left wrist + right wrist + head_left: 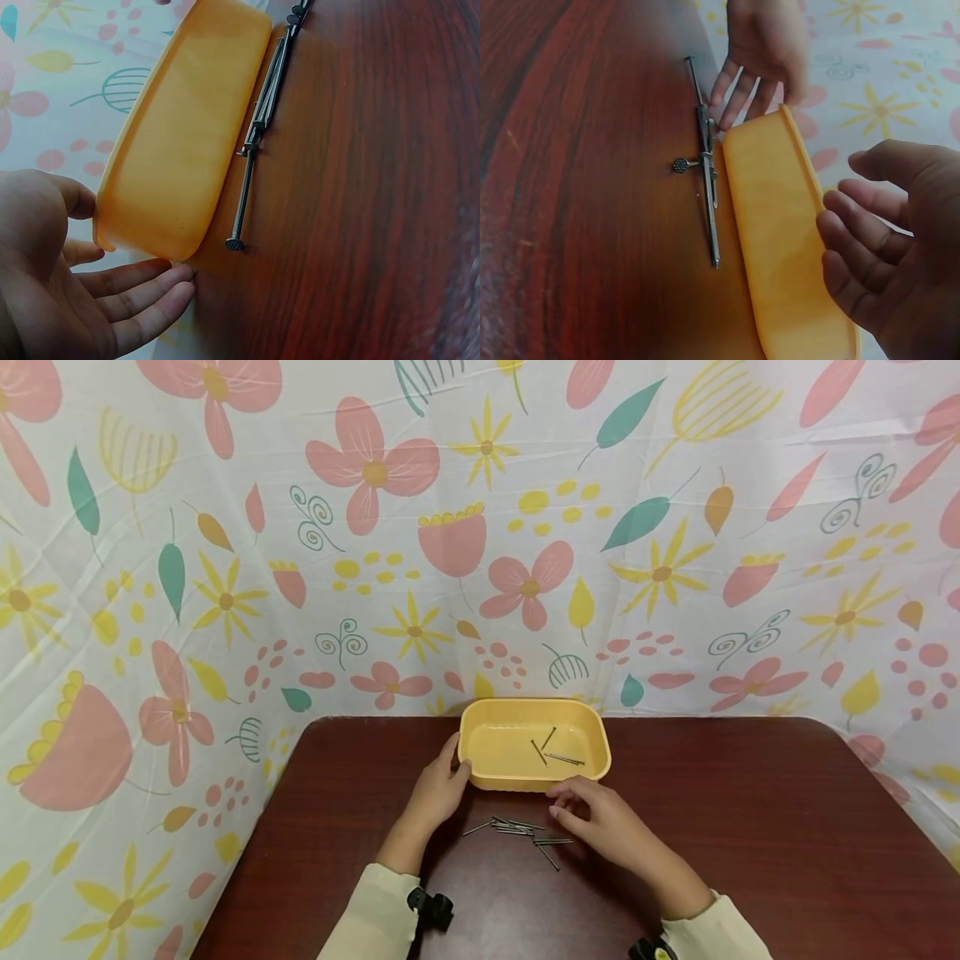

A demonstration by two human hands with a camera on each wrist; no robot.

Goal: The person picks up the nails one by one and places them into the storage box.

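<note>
Yellow tray [504,750], left hand [438,788] gripping, right hand [602,820] loose

Tray [180,135], yellow, on dark red-brown wood table [367,195], by the edge facing the floral cloth [52,97]. Left hand [71,289] on one short end: thumb and index at the rim, other three fingers extended around the corner, tips by the base. Dark metal nails [264,116] strung along the long wall, farther in from that table edge than the tray. Most overlap. Endmost nail sticks out of the pile, flat head toward the hand's end. Exact count unclear.
</note>
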